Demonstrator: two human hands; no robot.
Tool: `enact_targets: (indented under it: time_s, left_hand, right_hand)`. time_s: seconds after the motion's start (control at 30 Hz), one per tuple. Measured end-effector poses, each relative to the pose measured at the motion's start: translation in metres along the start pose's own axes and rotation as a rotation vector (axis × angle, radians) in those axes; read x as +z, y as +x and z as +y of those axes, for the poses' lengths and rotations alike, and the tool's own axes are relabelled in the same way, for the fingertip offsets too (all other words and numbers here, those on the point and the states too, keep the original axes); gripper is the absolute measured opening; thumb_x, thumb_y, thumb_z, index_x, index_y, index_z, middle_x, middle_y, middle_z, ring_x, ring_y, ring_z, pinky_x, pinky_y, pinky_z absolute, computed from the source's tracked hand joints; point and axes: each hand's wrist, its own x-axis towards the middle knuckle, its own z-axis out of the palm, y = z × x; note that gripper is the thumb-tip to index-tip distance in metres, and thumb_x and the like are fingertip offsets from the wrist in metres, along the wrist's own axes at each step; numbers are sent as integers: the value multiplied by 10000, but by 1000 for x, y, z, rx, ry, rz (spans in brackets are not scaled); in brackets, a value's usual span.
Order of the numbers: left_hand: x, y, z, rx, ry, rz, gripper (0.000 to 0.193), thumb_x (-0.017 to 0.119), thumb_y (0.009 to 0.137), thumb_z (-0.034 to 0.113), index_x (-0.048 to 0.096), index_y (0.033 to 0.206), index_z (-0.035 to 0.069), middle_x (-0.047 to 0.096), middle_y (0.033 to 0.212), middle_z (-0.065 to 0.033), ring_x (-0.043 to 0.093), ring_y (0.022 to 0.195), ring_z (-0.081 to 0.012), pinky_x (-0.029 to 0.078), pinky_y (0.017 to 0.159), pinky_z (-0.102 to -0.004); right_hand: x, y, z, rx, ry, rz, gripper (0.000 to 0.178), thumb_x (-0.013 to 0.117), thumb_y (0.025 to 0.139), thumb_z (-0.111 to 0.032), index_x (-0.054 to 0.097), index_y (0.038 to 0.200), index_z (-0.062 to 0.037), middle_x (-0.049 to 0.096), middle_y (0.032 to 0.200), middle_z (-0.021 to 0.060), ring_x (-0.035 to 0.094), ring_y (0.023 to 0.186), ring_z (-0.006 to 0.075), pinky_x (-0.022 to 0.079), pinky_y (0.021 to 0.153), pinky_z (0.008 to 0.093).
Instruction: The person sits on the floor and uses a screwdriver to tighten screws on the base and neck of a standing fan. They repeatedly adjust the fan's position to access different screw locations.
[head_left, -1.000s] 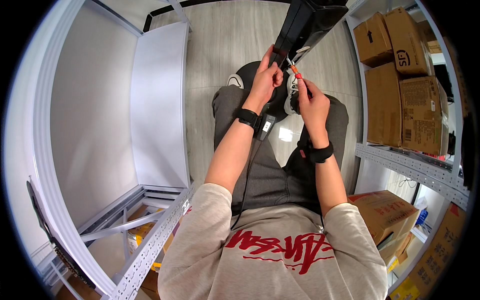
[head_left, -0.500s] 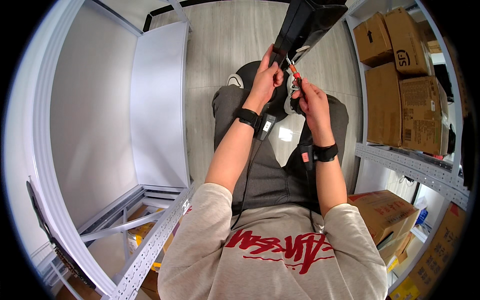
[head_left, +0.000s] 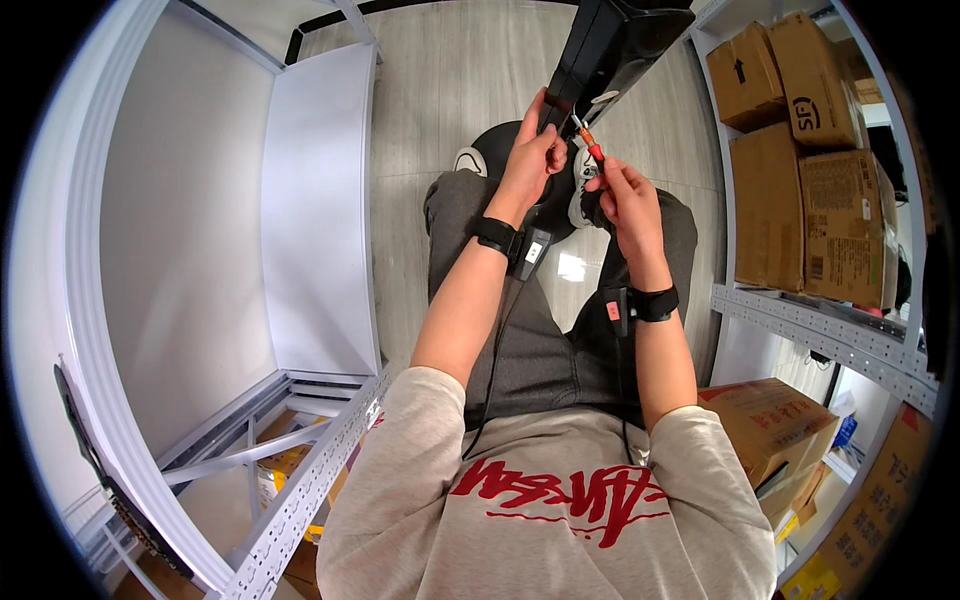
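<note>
A tall black device [head_left: 612, 48] rises at the top centre, apparently over a round black base [head_left: 497, 143] on the floor; I cannot make out its kind. My left hand [head_left: 533, 160] grips the lower left edge of its casing, index finger stretched up along the side and the other fingers curled. Between the thumb and fingers of my right hand [head_left: 630, 208] is a screwdriver [head_left: 590, 140] with a red and orange handle. Its metal tip points up and left at the lower end of the casing, close to my left fingers. Whether the tip touches a screw is too small to tell.
White metal shelving [head_left: 318, 210] stands on the left. To the right, a perforated metal rack [head_left: 830, 330] holds several cardboard boxes [head_left: 765, 205], with another large box [head_left: 770, 430] below. Black wrist straps with cables [head_left: 497, 340] run down my arms. My knees flank the base.
My right hand has shifted slightly, its fingers a little changed around the screwdriver's handle. My left hand and the black device stay where they were.
</note>
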Motion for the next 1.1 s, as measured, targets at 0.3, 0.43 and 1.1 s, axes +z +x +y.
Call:
enact_targets:
  time_s: [0.3, 0.43, 1.1]
  left_hand:
    - [0, 1, -1, 7, 51, 31, 565, 363, 996, 86, 188, 1510, 242, 420, 661, 17, 387, 577, -74, 313, 528, -223]
    - [0, 1, -1, -1, 25, 16, 574, 364, 994, 82, 181, 1512, 248, 418, 660, 17, 391, 579, -75, 314, 527, -227]
    - [1, -1, 2, 8, 32, -10, 572, 373, 992, 86, 185, 1508, 246, 429, 650, 10, 388, 573, -78, 310, 524, -228]
  right_hand:
    - [21, -11, -8, -169, -419, 170, 212, 640, 894, -160, 603, 1042, -12, 668, 801, 127, 623, 626, 199, 470, 546, 311]
    - [19, -6, -1, -555, -679, 259, 243, 622, 914, -191, 610, 1073, -9, 650, 771, 104, 607, 615, 170, 466, 549, 287]
    - [17, -1, 0, -153, -70, 145, 241, 621, 927, -223, 629, 1020, -1, 682, 791, 35, 511, 553, 49, 380, 480, 201]
